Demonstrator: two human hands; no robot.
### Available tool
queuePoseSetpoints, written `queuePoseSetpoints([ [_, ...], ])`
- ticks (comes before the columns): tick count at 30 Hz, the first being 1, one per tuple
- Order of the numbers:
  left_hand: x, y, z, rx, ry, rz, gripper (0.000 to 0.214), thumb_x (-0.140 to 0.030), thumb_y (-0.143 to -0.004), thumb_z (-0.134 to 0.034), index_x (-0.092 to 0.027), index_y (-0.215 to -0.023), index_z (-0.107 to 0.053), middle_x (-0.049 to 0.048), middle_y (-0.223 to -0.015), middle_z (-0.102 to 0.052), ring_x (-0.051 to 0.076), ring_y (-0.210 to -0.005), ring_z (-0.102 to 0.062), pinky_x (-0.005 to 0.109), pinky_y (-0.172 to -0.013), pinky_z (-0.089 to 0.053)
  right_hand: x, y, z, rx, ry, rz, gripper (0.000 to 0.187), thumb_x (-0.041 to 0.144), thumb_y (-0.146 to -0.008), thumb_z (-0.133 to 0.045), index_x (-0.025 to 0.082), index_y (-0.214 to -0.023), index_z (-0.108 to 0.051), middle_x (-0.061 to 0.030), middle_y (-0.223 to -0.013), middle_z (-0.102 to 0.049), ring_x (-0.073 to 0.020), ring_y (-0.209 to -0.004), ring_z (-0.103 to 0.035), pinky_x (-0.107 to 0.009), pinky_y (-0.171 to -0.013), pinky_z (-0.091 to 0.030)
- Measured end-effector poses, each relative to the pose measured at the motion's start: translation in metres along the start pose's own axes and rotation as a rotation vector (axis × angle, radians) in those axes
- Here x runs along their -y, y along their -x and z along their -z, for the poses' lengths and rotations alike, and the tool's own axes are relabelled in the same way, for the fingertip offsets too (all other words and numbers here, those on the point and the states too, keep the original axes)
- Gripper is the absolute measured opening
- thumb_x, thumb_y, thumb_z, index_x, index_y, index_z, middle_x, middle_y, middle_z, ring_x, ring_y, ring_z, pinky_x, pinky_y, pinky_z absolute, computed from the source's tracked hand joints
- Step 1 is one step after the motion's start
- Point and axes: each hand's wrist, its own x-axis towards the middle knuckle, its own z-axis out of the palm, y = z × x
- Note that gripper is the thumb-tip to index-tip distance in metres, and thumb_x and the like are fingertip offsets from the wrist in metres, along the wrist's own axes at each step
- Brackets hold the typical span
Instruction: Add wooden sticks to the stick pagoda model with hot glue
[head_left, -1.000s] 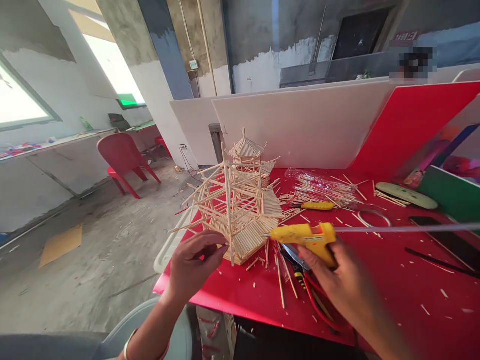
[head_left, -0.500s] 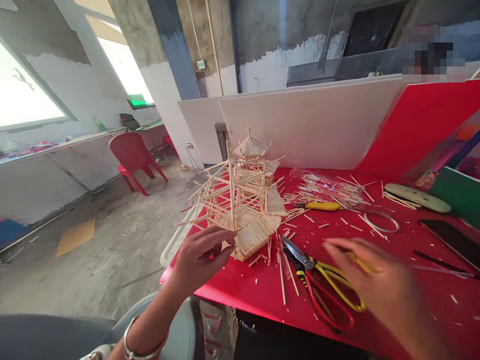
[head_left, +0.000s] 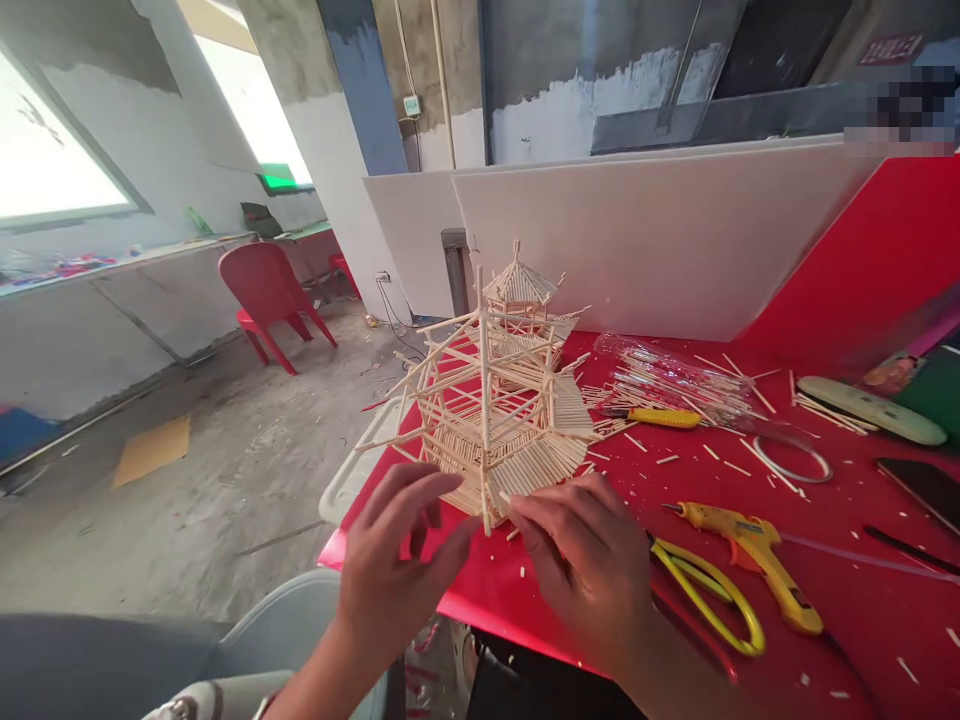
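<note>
A pagoda-like model (head_left: pixel 485 400) built of thin wooden sticks stands at the table's near left, its upper frame bare and its lower roof partly covered. My left hand (head_left: pixel 409 545) is at the model's front corner, thumb and fingers apart, holding nothing visible. Close by on the right, my right hand (head_left: pixel 581 555) pinches a short wooden stick (head_left: pixel 505 497), of which just the pale tip shows beside the corner post. To the right of that hand lies a yellow glue gun (head_left: pixel 750 550). Yellow-handled scissors (head_left: pixel 712 595) are partly hidden by the right hand.
Behind the frame stands a roofed stick tower (head_left: pixel 519 285). A yellow utility knife (head_left: pixel 662 417), a plastic bag of sticks (head_left: pixel 675 380), a wire coil (head_left: pixel 791 460) and a phone (head_left: pixel 919 495) lie on the red table (head_left: pixel 847 670). A grey bin (head_left: pixel 292 620) is below left.
My right hand has moved left from the glue gun, now in plain sight, to the model's front corner. My left hand's fingers have spread from a near pinch. The view has shifted slightly.
</note>
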Motion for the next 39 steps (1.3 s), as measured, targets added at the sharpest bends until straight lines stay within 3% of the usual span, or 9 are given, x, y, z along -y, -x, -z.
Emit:
queuePoseSetpoints([
  [1, 0.001, 0.006, -0.002, -0.054, 0.131, 0.223, 0.005, -0.023, -0.082, -0.072, -0.021, -0.086, -0.071, 0.0018, -0.072, -0.066, 0.01, -0.055, -0.055, 0.021, -0.046, -0.043, -0.001, 0.002, -0.001, -0.012, 0.034, 0.021, 0.016, 0.013, -0.091, -0.061, 0.021, -0.103, -0.067, -0.0024, -0.087, -0.073, -0.0154, -0.081, -0.062, -0.032, -0.078, -0.049],
  [4, 0.005, 0.02, -0.008, -0.037, 0.579, 0.825, 0.027, -0.041, -0.079, -0.073, -0.017, -0.069, -0.065, -0.0045, -0.051, -0.049, 0.005, -0.037, -0.032, 0.018, -0.033, -0.022, -0.002, 0.005, -0.005, -0.039, 0.115, 0.083, 0.021, 0.013, -0.088, -0.067, 0.022, -0.106, -0.07, -0.0019, -0.085, -0.073, -0.0155, -0.081, -0.059, -0.029, -0.076, -0.049],
  [6, 0.007, 0.024, -0.013, -0.035, 0.757, 1.01, 0.03, -0.043, -0.074, -0.077, -0.016, -0.07, -0.066, -0.0049, -0.049, -0.048, 0.003, -0.036, -0.026, 0.017, -0.033, -0.016, -0.002, 0.004, -0.007, -0.05, 0.155, 0.106, 0.021, 0.014, -0.087, -0.068, 0.023, -0.106, -0.071, -0.0017, -0.084, -0.072, -0.0157, -0.08, -0.057, -0.027, -0.075, -0.049],
  [8, 0.008, 0.022, -0.017, -0.078, 0.826, 1.041, 0.03, -0.042, -0.069, -0.081, -0.015, -0.076, -0.07, -0.0046, -0.05, -0.051, 0.002, -0.037, -0.027, 0.017, -0.034, -0.016, -0.002, 0.004, -0.01, -0.048, 0.181, 0.109, 0.02, 0.015, -0.087, -0.068, 0.025, -0.104, -0.072, -0.0015, -0.083, -0.072, -0.0158, -0.08, -0.057, -0.027, -0.075, -0.049],
  [14, 0.012, 0.011, -0.025, -0.136, 0.798, 0.945, 0.037, -0.043, -0.064, -0.086, -0.014, -0.086, -0.077, -0.0028, -0.051, -0.052, 0.004, -0.044, -0.036, 0.015, -0.036, -0.021, -0.004, 0.004, -0.014, 0.01, 0.194, 0.095, 0.02, 0.014, -0.088, -0.066, 0.023, -0.105, -0.071, -0.0023, -0.085, -0.071, -0.0164, -0.082, -0.057, -0.027, -0.074, -0.049],
  [19, 0.02, 0.013, -0.03, -0.109, 0.681, 0.801, 0.033, -0.043, -0.073, -0.08, -0.016, -0.093, -0.079, -0.002, -0.052, -0.052, 0.007, -0.048, -0.043, 0.017, -0.04, -0.03, -0.006, 0.005, -0.014, 0.065, 0.181, 0.094, 0.022, 0.013, -0.09, -0.063, 0.022, -0.109, -0.069, -0.0033, -0.087, -0.07, -0.0164, -0.083, -0.058, -0.029, -0.076, -0.049],
  [23, 0.027, 0.017, -0.029, -0.038, 0.475, 0.517, 0.018, -0.028, -0.084, -0.069, -0.019, -0.095, -0.08, -0.0011, -0.055, -0.054, 0.009, -0.049, -0.046, 0.02, -0.044, -0.035, -0.009, 0.007, -0.015, 0.067, 0.138, 0.103, 0.023, 0.011, -0.09, -0.063, 0.02, -0.11, -0.069, -0.0042, -0.088, -0.069, -0.0175, -0.085, -0.056, -0.029, -0.077, -0.048],
  [28, 0.029, 0.016, -0.026, 0.045, 0.212, 0.081, 0.03, -0.008, -0.087, -0.054, -0.02, -0.101, -0.077, 0.0017, -0.066, -0.063, 0.011, -0.057, -0.054, 0.023, -0.052, -0.042, -0.012, 0.009, -0.018, 0.081, 0.078, 0.093, 0.023, 0.011, -0.09, -0.062, 0.019, -0.111, -0.069, -0.0043, -0.089, -0.068, -0.0172, -0.084, -0.055, -0.029, -0.076, -0.047],
  [39, 0.035, 0.012, -0.022, 0.137, -0.025, -0.273, 0.039, 0.0, -0.086, -0.049, -0.015, -0.118, -0.067, 0.0007, -0.065, -0.056, 0.012, -0.055, -0.048, 0.024, -0.049, -0.035, -0.011, 0.008, -0.017, 0.026, -0.003, 0.064, 0.023, 0.011, -0.086, -0.068, 0.018, -0.108, -0.068, -0.0049, -0.087, -0.066, -0.0172, -0.082, -0.055, -0.031, -0.075, -0.047],
])
